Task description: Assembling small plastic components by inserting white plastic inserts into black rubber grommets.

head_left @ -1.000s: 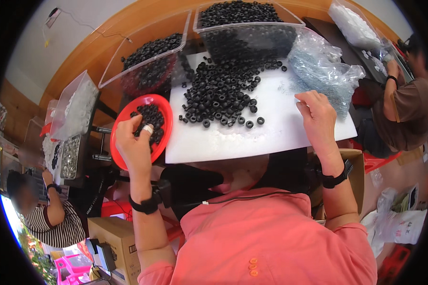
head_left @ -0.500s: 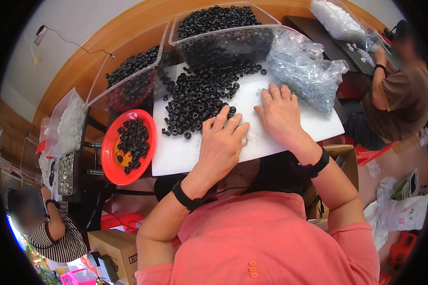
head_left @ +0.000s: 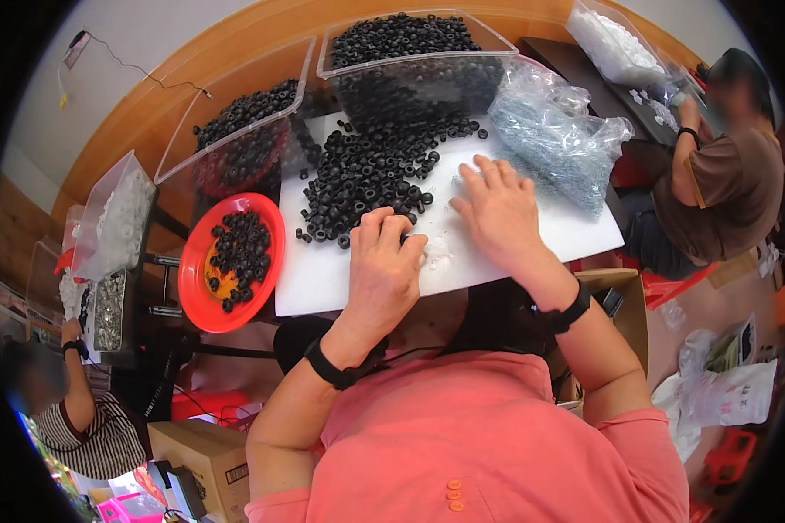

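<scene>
A loose pile of black bead-like rings (head_left: 366, 170) lies on the white board (head_left: 323, 292). My left hand (head_left: 384, 272) rests at the near edge of that pile, palm down. Its fingers are bent and a little apart, the tips against the board beside the nearest beads, and I make out nothing held in it. To the right of the pile my right hand (head_left: 501, 213) hovers over or lies on the board, fingers spread, with nothing in it. Just beyond it sits a clear plastic bag (head_left: 558, 148) of small grey-blue pieces.
A red plate (head_left: 275, 240) with more black beads stands at the board's left. Two clear bins, one behind (head_left: 419, 57) and one at left (head_left: 235, 131), hold black beads. Co-workers sit at right (head_left: 724, 192) and lower left (head_left: 92, 427). A cardboard box (head_left: 205, 466) stands below.
My left hand has drawn back toward me and its fingers have curled more. My right hand has shifted slightly left, fingers still spread. The view has tilted a little.
</scene>
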